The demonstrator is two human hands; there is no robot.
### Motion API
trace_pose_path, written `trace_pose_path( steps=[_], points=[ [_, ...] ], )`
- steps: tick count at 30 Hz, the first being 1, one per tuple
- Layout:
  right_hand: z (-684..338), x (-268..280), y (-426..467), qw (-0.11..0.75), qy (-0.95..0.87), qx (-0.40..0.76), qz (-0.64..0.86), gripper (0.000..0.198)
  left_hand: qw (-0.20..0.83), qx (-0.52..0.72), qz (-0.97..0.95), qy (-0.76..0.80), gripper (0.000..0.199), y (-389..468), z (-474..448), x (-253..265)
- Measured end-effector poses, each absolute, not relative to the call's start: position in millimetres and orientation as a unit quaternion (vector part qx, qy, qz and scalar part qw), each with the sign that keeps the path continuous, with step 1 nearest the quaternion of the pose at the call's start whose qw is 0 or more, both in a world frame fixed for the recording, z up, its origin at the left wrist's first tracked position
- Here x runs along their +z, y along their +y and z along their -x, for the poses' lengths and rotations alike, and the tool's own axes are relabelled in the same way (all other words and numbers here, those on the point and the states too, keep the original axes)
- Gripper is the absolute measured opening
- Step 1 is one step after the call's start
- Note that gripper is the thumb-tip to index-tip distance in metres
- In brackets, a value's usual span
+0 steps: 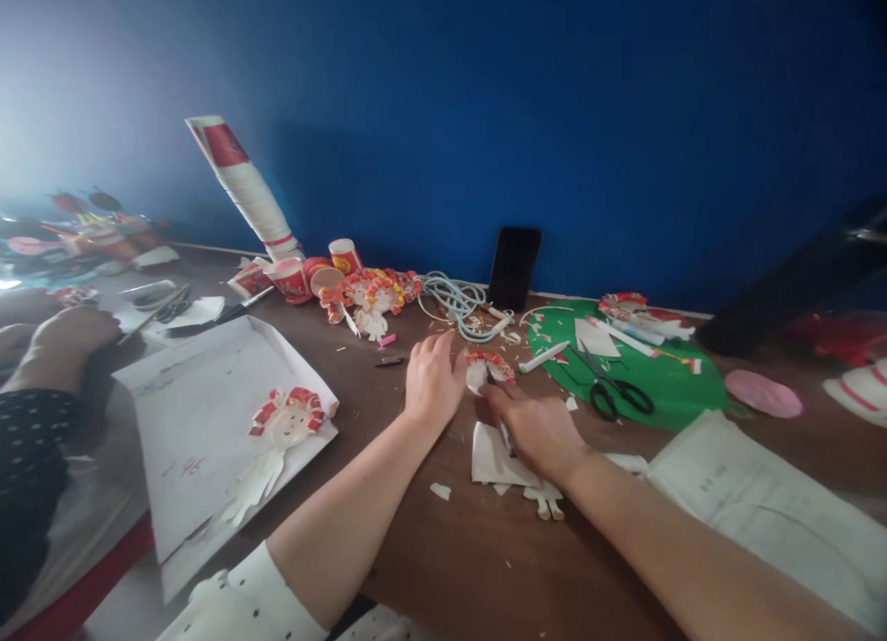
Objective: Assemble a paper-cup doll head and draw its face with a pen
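Observation:
On the brown table lies a small round paper doll head (477, 377) with a red-and-white striped fringe made from paper cup. My left hand (435, 379) holds it at its left edge, thumb against the paper. In my right hand (544, 433) is a pen (508, 438), gripped with its tip down on the head's white face. The fingertips partly cover the head. Below my right hand lie a piece of white paper (495, 456) and a cut-out paper doll body (546, 501).
Scissors (620, 392) and a white marker (544, 356) lie on a green round mat (683, 396). Behind are a cable (450, 295), a phone (514, 268), paper cups (289, 281) and finished doll heads. A finished doll (289, 424) rests on a white envelope (208, 392). Another person's hand (76, 332) is at left.

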State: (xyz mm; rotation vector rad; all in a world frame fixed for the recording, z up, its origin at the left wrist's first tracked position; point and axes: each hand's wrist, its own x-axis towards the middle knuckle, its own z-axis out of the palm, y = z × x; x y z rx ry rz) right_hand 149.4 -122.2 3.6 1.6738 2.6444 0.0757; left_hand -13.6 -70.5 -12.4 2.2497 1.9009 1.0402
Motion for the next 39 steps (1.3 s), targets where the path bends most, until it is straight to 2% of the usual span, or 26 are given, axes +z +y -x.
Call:
trace_pose_path(
  steps=[4,7,9,12,15,18,28,35,39],
  points=[
    [-148.0,2.0,-115.2,-0.006,0.830,0.050,-0.556,0.031,-0.021,0.323,-0.748,0.580,0.028,-82.7,17.8,0.5],
    [-148.5,2.1,-115.8,-0.018,0.829,0.052,-0.556,0.027,-0.011,0.234,-0.805,0.545,0.026,-99.6,15.9,11.2],
    [-152.1,2.4,-118.5,-0.055,0.837,0.055,-0.542,0.030,0.004,0.177,-0.822,0.540,0.025,-110.3,12.4,16.4],
    [-163.3,3.3,-121.0,-0.194,0.844,0.065,-0.496,0.039,0.017,0.082,-0.839,0.537,0.024,-120.0,6.7,19.0],
    [-176.8,5.2,-116.8,-0.365,0.809,0.077,-0.455,0.037,0.010,0.019,-0.849,0.527,0.026,-121.2,3.0,14.9],
    [-187.1,6.2,-108.3,-0.453,0.756,0.084,-0.466,0.032,-0.023,0.001,-0.861,0.509,0.029,-117.6,1.4,7.4],
    [-192.3,-1.5,-101.3,-0.466,0.747,0.062,-0.471,0.030,-0.054,-0.020,-0.900,0.432,0.028,-100.2,-5.6,-0.3],
    [-190.1,0.2,-102.3,-0.477,0.744,0.058,-0.463,0.044,-0.039,-0.023,-0.896,0.441,0.023,-98.3,-18.1,-1.3],
    [-188.8,1.0,-102.4,-0.475,0.739,0.062,-0.473,0.044,-0.026,-0.015,-0.880,0.474,0.027,-102.5,-18.6,0.0]
  ],
)
